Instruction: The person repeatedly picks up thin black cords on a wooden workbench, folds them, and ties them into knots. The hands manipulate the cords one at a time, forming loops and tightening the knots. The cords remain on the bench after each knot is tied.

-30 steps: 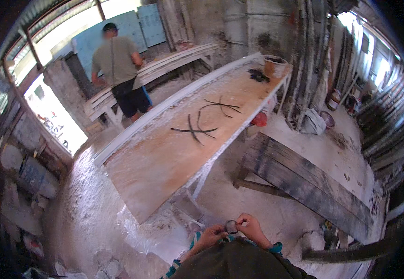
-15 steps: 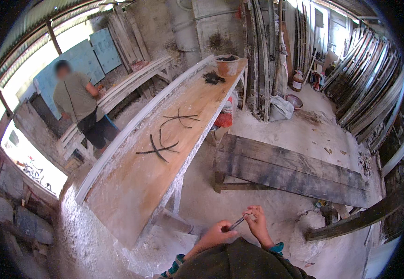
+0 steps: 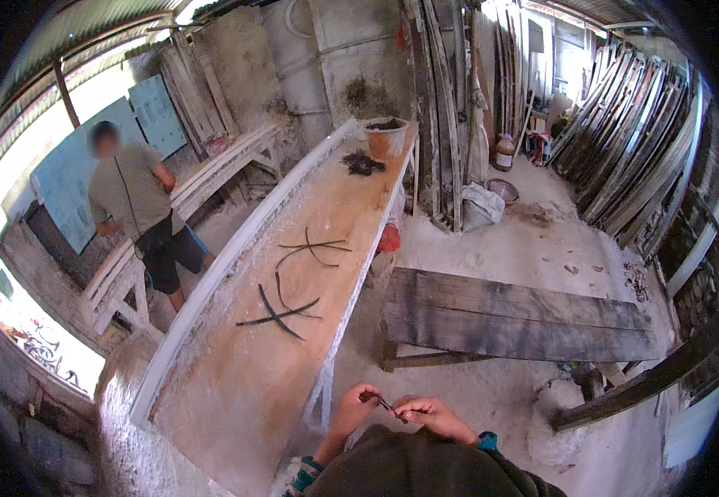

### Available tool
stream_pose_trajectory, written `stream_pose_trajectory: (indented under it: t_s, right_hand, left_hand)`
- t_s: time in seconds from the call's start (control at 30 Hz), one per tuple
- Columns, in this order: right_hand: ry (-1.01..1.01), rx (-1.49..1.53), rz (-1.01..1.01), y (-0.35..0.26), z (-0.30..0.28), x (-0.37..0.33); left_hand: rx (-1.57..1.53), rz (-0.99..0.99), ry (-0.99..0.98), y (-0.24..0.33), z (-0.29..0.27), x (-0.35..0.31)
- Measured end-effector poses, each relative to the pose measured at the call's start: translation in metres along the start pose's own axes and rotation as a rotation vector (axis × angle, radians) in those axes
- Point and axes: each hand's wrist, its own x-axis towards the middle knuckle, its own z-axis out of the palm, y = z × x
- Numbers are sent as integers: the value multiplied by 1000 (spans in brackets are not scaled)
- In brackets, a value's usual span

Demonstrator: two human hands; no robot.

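Holding a thin dark strip (image 3: 387,406) between the two hands, just off the counter's right edge toward its near end. With the left hand (image 3: 354,407), gripping one end, fingers curled almost closed; with the right hand (image 3: 427,412), pinching near the other end between thumb and fingertips. Too small to tell exactly how the strip bends between them. On the bare wooden top of the counter (image 3: 223,396), lying about midway between near and far ends, a nearer group of crossed strips (image 3: 275,314) and a farther group of thinner strips (image 3: 316,246). At the far right corner, a clay-coloured pot (image 3: 387,143) filled with dark stuff, and just beside it a loose dark clump (image 3: 363,164). Along the left edge, a long white rail (image 3: 239,256). Beyond that edge, standing at a whitish bench (image 3: 217,168), a co-worker (image 3: 134,184) in a drab shirt. Past the right edge, a low bench of dark planks (image 3: 517,316)
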Motion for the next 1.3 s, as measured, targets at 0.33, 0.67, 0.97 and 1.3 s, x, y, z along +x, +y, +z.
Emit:
stream_pose_trajectory:
  t_s: [0.33,0.67,0.97,1.3]
  right_hand:
    - [179,60,59,13,22,48]
    - [833,-101,-110,47,-9,56]
    - [1055,-563,-264,22,-53,77]
    - [539,-567,-217,-34,-158,73]
  left_hand:
    - [163,-38,-206,-15,-48,39]
    - [31,-32,-616,9,-30,65]
    - [-152,-4,-738,7,15,84]
    - [-234,5,59,6,69,147]
